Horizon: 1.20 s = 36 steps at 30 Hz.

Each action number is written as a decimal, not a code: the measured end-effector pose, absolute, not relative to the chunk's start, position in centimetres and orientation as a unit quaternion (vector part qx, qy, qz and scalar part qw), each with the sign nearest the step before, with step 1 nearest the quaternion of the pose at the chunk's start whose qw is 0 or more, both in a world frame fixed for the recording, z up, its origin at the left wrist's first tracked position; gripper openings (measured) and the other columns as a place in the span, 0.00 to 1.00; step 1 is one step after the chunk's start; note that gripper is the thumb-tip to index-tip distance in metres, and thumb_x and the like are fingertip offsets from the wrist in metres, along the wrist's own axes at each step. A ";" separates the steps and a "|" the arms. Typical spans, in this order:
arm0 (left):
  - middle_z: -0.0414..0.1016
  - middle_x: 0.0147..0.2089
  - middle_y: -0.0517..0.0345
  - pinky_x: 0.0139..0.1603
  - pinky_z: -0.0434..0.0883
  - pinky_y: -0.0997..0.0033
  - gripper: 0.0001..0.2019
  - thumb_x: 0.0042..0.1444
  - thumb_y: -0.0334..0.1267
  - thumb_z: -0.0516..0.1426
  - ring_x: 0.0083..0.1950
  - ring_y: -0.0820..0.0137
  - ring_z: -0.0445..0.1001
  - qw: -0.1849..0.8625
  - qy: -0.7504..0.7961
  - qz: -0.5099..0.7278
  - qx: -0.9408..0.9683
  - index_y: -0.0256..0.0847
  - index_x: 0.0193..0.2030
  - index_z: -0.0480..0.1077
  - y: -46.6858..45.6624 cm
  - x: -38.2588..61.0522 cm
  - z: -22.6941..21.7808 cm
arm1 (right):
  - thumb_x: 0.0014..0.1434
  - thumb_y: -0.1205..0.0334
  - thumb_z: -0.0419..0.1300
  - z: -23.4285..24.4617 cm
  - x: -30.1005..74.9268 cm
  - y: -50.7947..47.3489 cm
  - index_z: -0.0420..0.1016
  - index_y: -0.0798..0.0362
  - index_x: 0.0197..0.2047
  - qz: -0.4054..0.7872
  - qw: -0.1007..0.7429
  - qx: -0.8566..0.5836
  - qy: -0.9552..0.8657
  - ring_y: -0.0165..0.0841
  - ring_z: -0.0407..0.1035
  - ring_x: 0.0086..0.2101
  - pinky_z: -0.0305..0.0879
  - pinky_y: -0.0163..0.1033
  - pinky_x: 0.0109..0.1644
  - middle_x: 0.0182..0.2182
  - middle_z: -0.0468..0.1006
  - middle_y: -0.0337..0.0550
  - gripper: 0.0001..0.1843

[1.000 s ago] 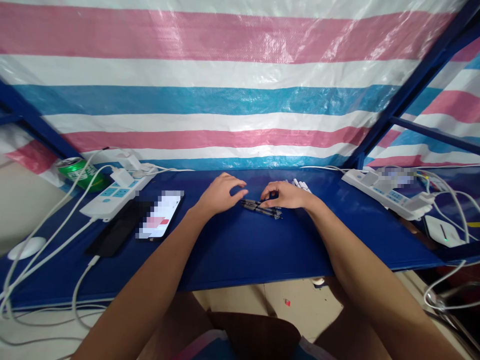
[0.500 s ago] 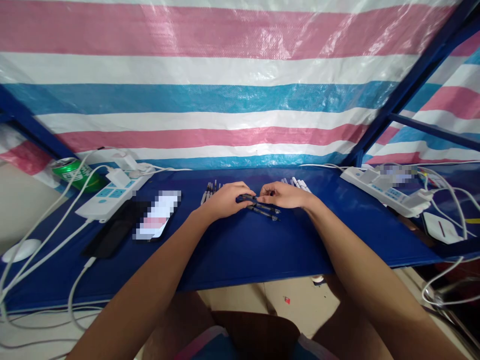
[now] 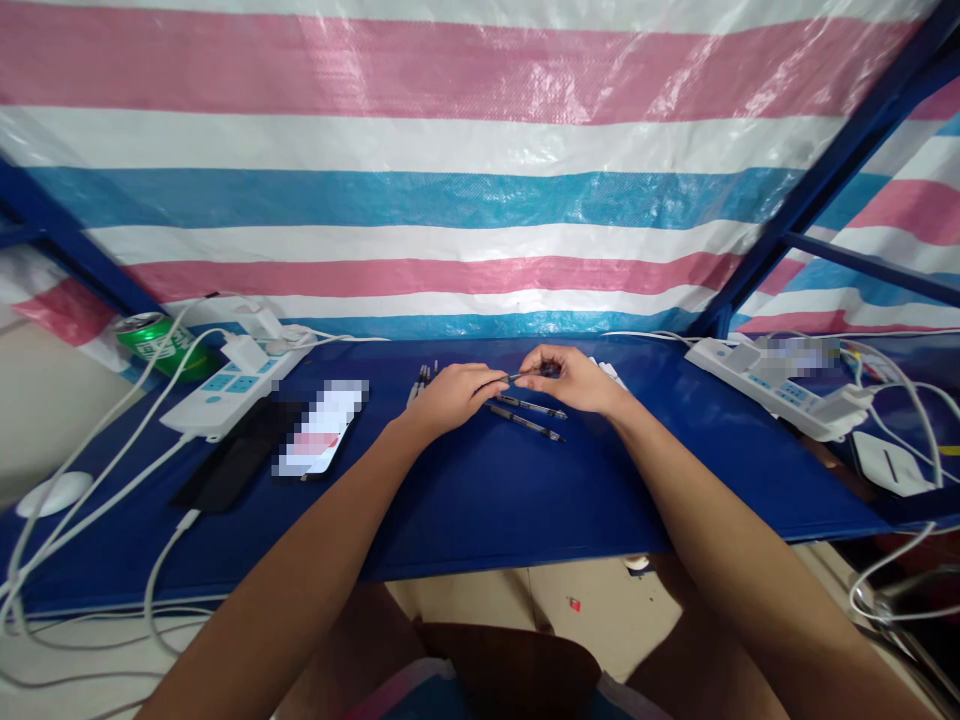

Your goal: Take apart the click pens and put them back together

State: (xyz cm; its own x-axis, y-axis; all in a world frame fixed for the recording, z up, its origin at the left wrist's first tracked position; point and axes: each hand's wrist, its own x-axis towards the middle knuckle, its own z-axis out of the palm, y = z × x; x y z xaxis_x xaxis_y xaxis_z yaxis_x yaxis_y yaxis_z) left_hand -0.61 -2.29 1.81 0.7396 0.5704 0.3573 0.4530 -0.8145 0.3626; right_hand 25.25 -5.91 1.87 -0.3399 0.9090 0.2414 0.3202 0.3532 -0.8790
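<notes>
My left hand [image 3: 450,394] and my right hand [image 3: 570,378] meet over the middle of the blue table [image 3: 480,500], both pinching one dark pen [image 3: 525,375] lifted a little above the surface. Two more dark pens [image 3: 529,415] lie on the table just below the hands. A small row of pens or refills [image 3: 421,378] lies behind my left hand. White pen parts [image 3: 609,371] peek out behind my right hand.
A phone [image 3: 319,430] and a darker phone lie left of centre. White power strips sit at the left [image 3: 225,385] and right [image 3: 772,385], with cables. A green can [image 3: 154,340] stands far left. A striped tarp [image 3: 450,180] closes the back.
Both hands came together on one pen from the group and lifted it off the table. Two pens stayed lying below.
</notes>
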 end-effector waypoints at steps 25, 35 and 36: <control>0.84 0.55 0.53 0.61 0.73 0.60 0.18 0.75 0.47 0.52 0.56 0.59 0.81 0.112 0.300 0.242 0.916 0.48 0.62 0.79 -2.1 -0.9 1.7 | 0.64 0.43 0.66 1.9 25.3 -5.9 0.80 0.50 0.46 0.403 0.356 -0.431 -0.725 0.39 0.78 0.41 0.75 0.47 0.49 0.39 0.84 0.46 0.19; 0.83 0.58 0.54 0.64 0.72 0.59 0.17 0.75 0.45 0.52 0.59 0.59 0.80 0.115 0.308 0.233 0.915 0.47 0.61 0.78 -2.2 -0.7 1.8 | 0.62 0.46 0.68 1.5 25.5 -5.5 0.79 0.51 0.44 0.363 0.393 -0.426 -0.729 0.38 0.77 0.41 0.74 0.45 0.48 0.41 0.84 0.46 0.17; 0.82 0.59 0.54 0.64 0.71 0.58 0.17 0.75 0.44 0.52 0.60 0.59 0.79 0.119 0.314 0.232 0.913 0.47 0.61 0.78 -2.2 -0.7 1.8 | 0.61 0.48 0.70 1.6 25.6 -5.5 0.80 0.50 0.44 0.341 0.402 -0.430 -0.733 0.39 0.77 0.42 0.74 0.46 0.50 0.42 0.84 0.46 0.16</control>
